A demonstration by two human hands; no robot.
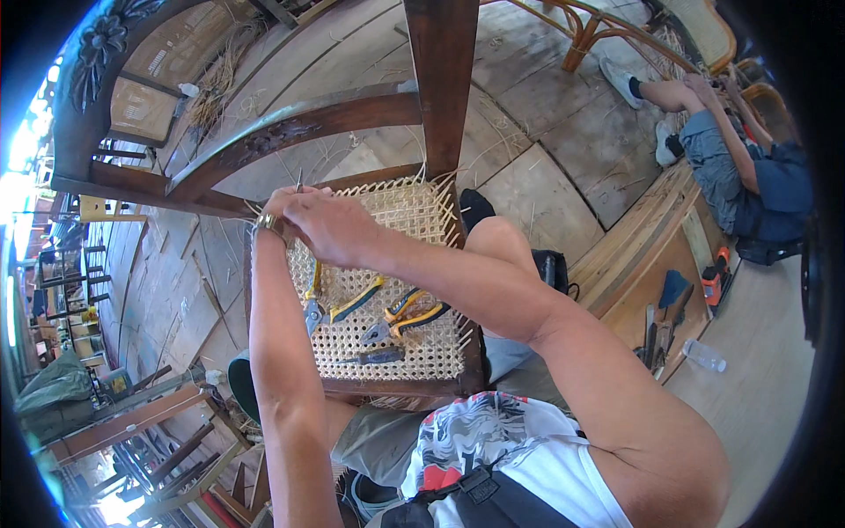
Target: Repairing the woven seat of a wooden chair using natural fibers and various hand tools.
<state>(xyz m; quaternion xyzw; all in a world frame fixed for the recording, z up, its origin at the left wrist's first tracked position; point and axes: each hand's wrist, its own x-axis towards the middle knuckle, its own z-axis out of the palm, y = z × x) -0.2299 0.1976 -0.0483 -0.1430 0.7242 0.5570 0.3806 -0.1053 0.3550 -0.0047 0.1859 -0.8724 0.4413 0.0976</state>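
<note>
A woven cane seat (437,354) in a dark wooden chair frame (443,79) lies in front of me, cane ends sticking out along its right and far edges. My left hand (282,204), with a gold watch (269,223) at the wrist, is closed at the seat's far left corner. Against it, my right hand (334,229) is closed too, its fingers bent. A thin pointed tip rises between them; what they grip is mostly hidden. On the cane rest yellow-handled cutters (354,301), combination pliers (410,317) and a dark-handled tool (380,355).
A second person (735,167) sits at the far right. Beside a wooden bench (647,242) are an orange-and-black tool (716,277), dark hand tools (662,326) and a clear bottle (704,355). Chair frames (132,422) stand at left; cane strands (216,97) litter the floor.
</note>
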